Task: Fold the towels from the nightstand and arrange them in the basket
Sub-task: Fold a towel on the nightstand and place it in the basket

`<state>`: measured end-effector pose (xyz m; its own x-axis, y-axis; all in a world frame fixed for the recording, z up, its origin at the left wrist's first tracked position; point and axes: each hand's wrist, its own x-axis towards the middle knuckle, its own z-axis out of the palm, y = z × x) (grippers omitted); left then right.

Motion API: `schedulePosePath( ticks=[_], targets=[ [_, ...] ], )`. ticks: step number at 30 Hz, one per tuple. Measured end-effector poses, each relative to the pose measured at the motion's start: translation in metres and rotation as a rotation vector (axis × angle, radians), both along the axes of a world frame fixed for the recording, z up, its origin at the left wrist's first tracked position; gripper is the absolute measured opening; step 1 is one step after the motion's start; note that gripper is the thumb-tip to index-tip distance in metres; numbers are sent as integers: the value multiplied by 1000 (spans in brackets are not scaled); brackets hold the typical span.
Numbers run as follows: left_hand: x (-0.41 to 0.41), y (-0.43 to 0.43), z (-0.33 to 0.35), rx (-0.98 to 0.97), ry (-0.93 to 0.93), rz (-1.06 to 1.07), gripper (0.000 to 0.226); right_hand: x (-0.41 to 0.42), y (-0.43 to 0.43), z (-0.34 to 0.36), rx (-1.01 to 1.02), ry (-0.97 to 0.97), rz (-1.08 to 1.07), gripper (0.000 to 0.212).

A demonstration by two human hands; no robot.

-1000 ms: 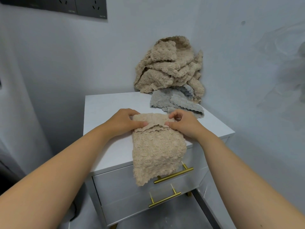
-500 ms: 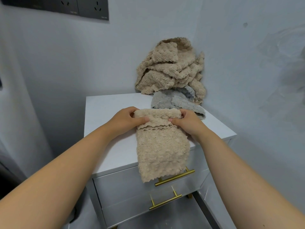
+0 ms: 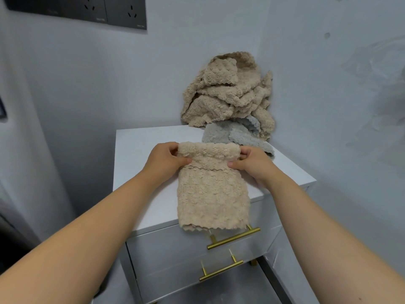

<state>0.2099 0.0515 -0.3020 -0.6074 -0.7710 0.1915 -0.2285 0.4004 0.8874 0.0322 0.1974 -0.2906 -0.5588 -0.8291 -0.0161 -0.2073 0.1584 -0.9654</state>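
A beige fluffy towel [image 3: 211, 194] lies lengthwise on the white nightstand [image 3: 140, 145], its lower edge hanging a little over the front. Its far end is rolled over into a thick fold. My left hand [image 3: 165, 160] pinches the left end of that fold and my right hand [image 3: 249, 164] pinches the right end. Behind it a grey towel [image 3: 221, 133] lies flat, and a heap of crumpled beige towels [image 3: 228, 93] leans in the wall corner. No basket is in view.
The nightstand has two drawers with brass bar handles [image 3: 233, 238] on its front. Walls close in behind and to the right. Dark wall sockets [image 3: 87, 9] sit at the upper left.
Both hands have carried the towel's folded far end farther back on the nightstand. The hanging lower edge has risen from the upper drawer handle to just past the top's front edge.
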Motion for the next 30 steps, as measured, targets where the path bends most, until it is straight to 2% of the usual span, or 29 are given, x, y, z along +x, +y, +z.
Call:
schedulePosePath(
  ticks=[4, 10, 13, 19, 22, 26, 30],
  targets=[
    [0, 0, 0, -76, 120, 71, 18, 6, -9, -4, -92, 65, -132, 28],
    [-1, 1, 0, -209, 108, 97, 31, 10, -12, -2, -122, 248, -212, 20],
    [1, 1, 0, -225, 73, 39, 27, 10, -9, 3, -74, 296, -169, 28],
    [15, -2, 0, -176, 27, -102, 28, 10, 3, 8, 33, 351, -29, 27],
    [19, 4, 6, -121, 66, -129, 18, 12, 9, 8, 69, 335, 21, 26],
    [22, 7, 6, -104, 68, -148, 26, 13, 14, 15, 132, 256, 52, 31],
    [19, 8, 1, -170, -48, -164, 20, 16, 17, 21, 175, 291, 79, 20]
  ],
)
